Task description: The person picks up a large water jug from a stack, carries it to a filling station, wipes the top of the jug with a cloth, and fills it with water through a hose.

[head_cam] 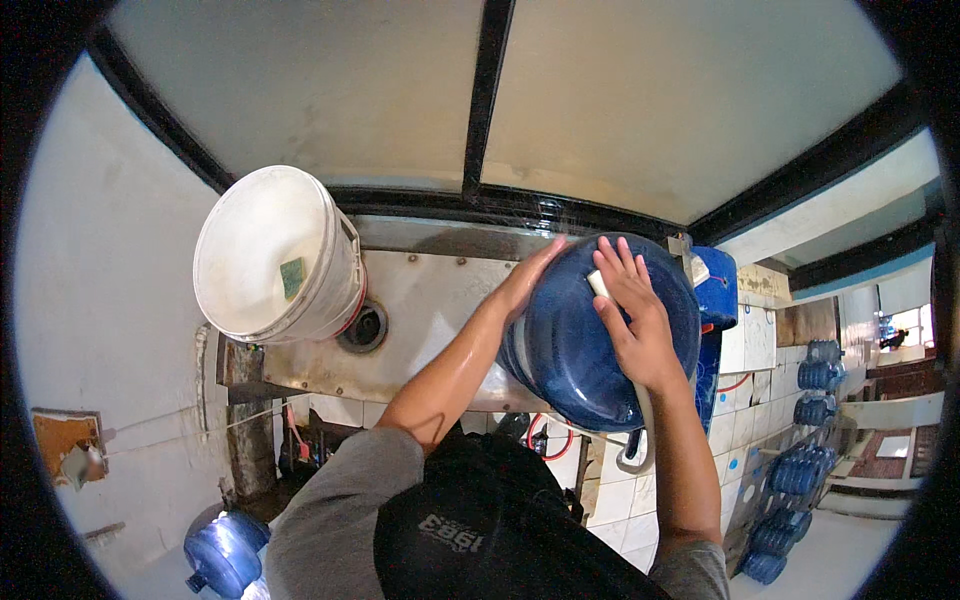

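Observation:
A large blue plastic water jug point(577, 360) stands tilted over a metal sink counter, its rounded base turned up towards me. My left hand point(529, 277) rests against the jug's upper left side, its fingers partly hidden behind it. My right hand point(634, 315) lies over the jug's base with a pale hose point(598, 283) held under the palm and thumb. The hose's end points to the upper left, and its length hangs down behind my right forearm. Some water spray shows beyond the jug.
Left on the counter point(420, 315), a white plastic bucket point(262, 255) holds a green and yellow sponge point(292, 279), beside a round drain point(363, 327). A blue drum point(716, 289) stands at right. More jugs stand along the right floor point(801, 469) and at lower left point(225, 553).

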`<action>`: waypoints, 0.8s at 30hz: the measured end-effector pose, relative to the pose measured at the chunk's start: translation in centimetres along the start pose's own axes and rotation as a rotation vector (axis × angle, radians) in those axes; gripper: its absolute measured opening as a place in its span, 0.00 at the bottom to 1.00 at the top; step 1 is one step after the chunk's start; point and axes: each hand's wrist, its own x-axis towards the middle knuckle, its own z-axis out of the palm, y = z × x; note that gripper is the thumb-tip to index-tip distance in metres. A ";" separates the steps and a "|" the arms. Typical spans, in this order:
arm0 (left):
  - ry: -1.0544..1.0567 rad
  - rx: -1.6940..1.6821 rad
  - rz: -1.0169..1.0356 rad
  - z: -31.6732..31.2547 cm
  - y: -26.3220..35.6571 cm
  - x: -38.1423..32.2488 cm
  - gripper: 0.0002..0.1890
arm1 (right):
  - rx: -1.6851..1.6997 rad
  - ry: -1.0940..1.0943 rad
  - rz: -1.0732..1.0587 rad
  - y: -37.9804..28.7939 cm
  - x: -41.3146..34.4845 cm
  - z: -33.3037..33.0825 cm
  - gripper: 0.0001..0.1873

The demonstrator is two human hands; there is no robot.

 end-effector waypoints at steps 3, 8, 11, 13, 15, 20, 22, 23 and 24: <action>-0.037 0.143 -0.003 1.8 2.7 1.1 0.28 | -0.009 0.003 0.018 0.2 0.0 0.1 0.26; 0.126 0.587 0.394 4.2 2.8 -5.4 0.38 | 0.004 0.017 0.029 -0.1 0.0 0.0 0.26; 0.023 0.452 0.579 2.5 0.1 -6.0 0.45 | -0.018 0.014 0.009 -0.2 0.1 -0.1 0.27; -0.076 0.112 0.445 2.2 0.0 -4.7 0.43 | -0.022 0.002 0.002 -0.4 0.1 0.1 0.27; -0.166 0.261 0.177 0.8 2.2 -1.0 0.40 | -0.035 -0.009 0.008 -0.4 0.1 0.0 0.28; -0.279 0.475 0.186 1.8 4.8 3.3 0.31 | -0.054 0.029 0.022 -0.1 0.0 0.2 0.29; -0.215 0.457 0.275 1.6 3.2 2.1 0.31 | -0.047 0.043 0.032 -0.4 -0.5 0.4 0.28; -0.162 0.409 0.272 2.3 2.7 0.3 0.32 | -0.054 0.062 0.052 -0.6 -0.6 0.6 0.28; -0.108 0.408 0.328 3.1 2.2 -2.0 0.34 | -0.057 0.074 0.062 -0.3 -0.6 0.6 0.28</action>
